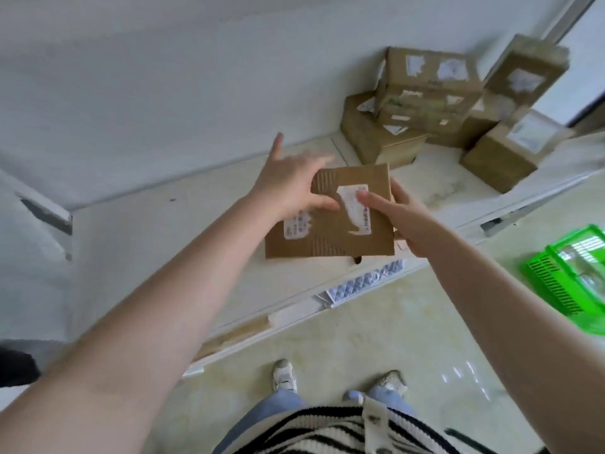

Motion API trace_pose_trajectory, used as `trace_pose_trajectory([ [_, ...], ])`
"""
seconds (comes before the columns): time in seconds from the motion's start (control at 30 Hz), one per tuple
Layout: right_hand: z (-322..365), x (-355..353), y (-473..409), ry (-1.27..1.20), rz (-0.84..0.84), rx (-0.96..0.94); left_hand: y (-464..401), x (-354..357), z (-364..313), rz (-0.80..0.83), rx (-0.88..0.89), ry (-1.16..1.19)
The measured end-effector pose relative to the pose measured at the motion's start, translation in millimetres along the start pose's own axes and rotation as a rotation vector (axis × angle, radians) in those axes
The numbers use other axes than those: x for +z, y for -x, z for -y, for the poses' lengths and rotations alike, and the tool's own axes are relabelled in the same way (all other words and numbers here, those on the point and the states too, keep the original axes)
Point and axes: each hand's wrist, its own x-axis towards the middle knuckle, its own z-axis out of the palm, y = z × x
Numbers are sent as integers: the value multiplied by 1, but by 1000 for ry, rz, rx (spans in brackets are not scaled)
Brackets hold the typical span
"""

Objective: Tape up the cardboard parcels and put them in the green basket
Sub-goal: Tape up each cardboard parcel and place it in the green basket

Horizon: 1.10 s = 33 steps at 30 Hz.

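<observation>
Pale surface (196, 224) before us: left hand (288, 185) and right hand (402, 217) grip one parcel (330, 231); taping looks pending, no tape visible.

One head-worn wide-angle view looks steeply down, close over the white counter (137, 244).
</observation>
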Motion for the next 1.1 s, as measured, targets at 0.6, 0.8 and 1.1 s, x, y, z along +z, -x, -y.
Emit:
trace_pose_trajectory([
  [0.6, -146, -304, 129, -455, -638, 218, -106, 168, -361, 179, -383, 1410],
  [0.8, -178, -391, 159, -432, -801, 131, -129, 215, -473, 548, -300, 1213],
  [1.1, -229, -498, 158, -667, -1092, 242, -209, 273, -599, 747, -54, 1040],
])
